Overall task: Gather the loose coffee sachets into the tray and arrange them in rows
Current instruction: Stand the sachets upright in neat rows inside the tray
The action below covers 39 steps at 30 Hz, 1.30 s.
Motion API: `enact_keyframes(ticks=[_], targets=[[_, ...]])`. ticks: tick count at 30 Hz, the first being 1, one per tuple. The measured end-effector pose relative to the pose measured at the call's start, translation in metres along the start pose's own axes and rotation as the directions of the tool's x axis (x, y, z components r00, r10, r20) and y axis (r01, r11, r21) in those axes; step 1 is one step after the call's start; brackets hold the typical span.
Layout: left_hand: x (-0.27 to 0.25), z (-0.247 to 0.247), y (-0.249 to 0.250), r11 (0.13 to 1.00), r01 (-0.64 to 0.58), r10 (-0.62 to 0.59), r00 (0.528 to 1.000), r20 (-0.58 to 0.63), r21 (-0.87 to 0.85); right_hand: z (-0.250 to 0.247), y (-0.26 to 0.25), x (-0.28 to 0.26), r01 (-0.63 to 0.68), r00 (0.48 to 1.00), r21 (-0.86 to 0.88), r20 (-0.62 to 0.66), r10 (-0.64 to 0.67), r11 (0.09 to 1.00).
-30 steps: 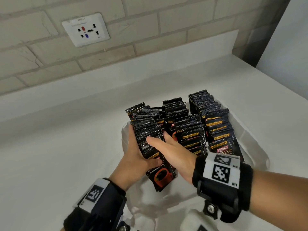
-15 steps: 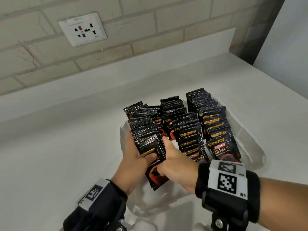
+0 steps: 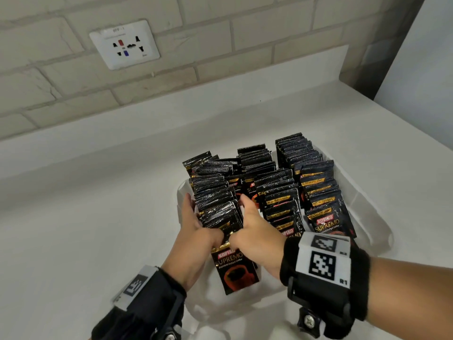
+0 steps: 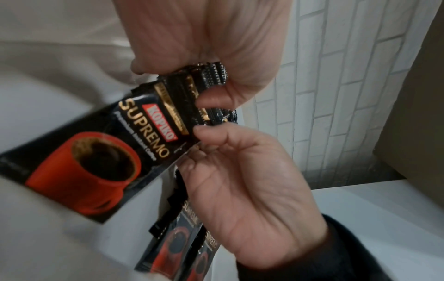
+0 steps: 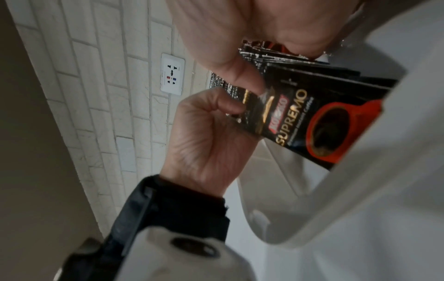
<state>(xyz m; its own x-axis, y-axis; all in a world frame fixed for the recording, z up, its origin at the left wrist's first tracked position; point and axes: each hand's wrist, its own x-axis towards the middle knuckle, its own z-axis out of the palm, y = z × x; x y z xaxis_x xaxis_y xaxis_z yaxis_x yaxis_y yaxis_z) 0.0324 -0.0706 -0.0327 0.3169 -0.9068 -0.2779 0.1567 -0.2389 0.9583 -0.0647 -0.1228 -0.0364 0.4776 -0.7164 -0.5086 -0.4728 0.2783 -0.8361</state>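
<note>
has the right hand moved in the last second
Yes. The right hand went from lying flat over the left row of sachets to gripping its near end, drawn back toward the tray front.

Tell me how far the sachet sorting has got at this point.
Nearly done: the sachets stand in rows inside the tray, and none lies loose on the counter in view. In hand: the left hand and right hand squeeze the left row together. Left: its front sachet leans out and needs standing up.
</note>
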Motion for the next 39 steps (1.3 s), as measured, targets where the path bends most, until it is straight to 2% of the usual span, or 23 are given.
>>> enact_keyframes(ticks=[3, 8, 12, 14, 16, 19, 21, 24, 26, 28, 30, 32, 35, 37, 39], targets=[[0.000, -0.003, 0.001, 1.000, 0.012, -0.012, 1.000, -0.016, -0.004, -0.004, 0.001, -0.002, 0.025, 1.000, 0.031, -0.018, -0.025, 0.999], [-0.007, -0.004, 0.010, 0.996, -0.005, 0.005, 1.000, 0.002, 0.086, -0.011, -0.004, -0.013, 0.015, 0.999, 0.058, 0.040, -0.018, 0.998], [0.000, -0.014, 0.031, 0.975, -0.016, 0.042, 0.993, -0.113, 0.221, -0.016, -0.010, -0.021, 0.095, 0.995, 0.051, 0.035, -0.097, 0.994], [0.013, -0.018, 0.037, 0.973, -0.045, 0.088, 0.979, -0.183, 0.226, -0.017, -0.015, -0.021, 0.136, 0.990, 0.015, 0.044, -0.136, 0.991], [0.024, -0.017, 0.042, 0.975, -0.044, 0.092, 0.973, -0.214, 0.218, -0.017, -0.021, -0.021, 0.145, 0.988, 0.024, 0.048, -0.146, 0.989], [0.034, -0.012, 0.042, 0.965, -0.036, 0.090, 0.976, -0.199, 0.259, -0.017, -0.029, -0.024, 0.191, 0.980, 0.017, 0.046, -0.192, 0.981], [0.038, -0.012, 0.041, 0.954, -0.045, 0.103, 0.978, -0.184, 0.296, -0.024, -0.039, -0.026, 0.299, 0.954, -0.121, 0.046, -0.296, 0.946], [0.043, -0.015, 0.038, 0.945, -0.049, 0.113, 0.976, -0.185, 0.323, -0.041, -0.065, -0.026, 0.431, 0.887, -0.382, 0.009, -0.462, 0.818], [0.043, -0.017, 0.038, 0.949, -0.040, 0.105, 0.975, -0.195, 0.313, -0.057, -0.086, -0.022, 0.427, 0.884, -0.390, -0.006, -0.467, 0.815], [0.045, -0.020, 0.038, 0.957, -0.028, 0.088, 0.976, -0.199, 0.289, -0.070, -0.105, -0.017, 0.411, 0.899, -0.436, 0.048, -0.435, 0.800], [0.047, -0.021, 0.037, 0.962, -0.027, 0.082, 0.978, -0.192, 0.271, -0.077, -0.120, -0.010, 0.385, 0.909, -0.618, 0.123, -0.399, 0.685], [0.050, -0.023, 0.035, 0.963, -0.019, 0.071, 0.980, -0.184, 0.270, -0.075, -0.127, -0.001, 0.334, 0.924, -0.801, 0.175, -0.340, 0.497], [0.052, -0.021, 0.034, 0.930, 0.003, 0.058, 0.986, -0.156, 0.367, -0.067, -0.128, 0.019, 0.257, 0.947, -0.934, 0.192, -0.256, 0.247], [0.052, -0.019, 0.036, 0.922, -0.008, 0.067, 0.988, -0.139, 0.388, -0.062, -0.128, 0.030, 0.221, 0.959, -0.962, 0.185, -0.214, 0.158], [0.052, -0.019, 0.038, 0.952, -0.009, 0.056, 0.988, -0.146, 0.304, -0.061, -0.130, 0.037, 0.198, 0.972, -0.972, 0.177, -0.158, 0.131]])
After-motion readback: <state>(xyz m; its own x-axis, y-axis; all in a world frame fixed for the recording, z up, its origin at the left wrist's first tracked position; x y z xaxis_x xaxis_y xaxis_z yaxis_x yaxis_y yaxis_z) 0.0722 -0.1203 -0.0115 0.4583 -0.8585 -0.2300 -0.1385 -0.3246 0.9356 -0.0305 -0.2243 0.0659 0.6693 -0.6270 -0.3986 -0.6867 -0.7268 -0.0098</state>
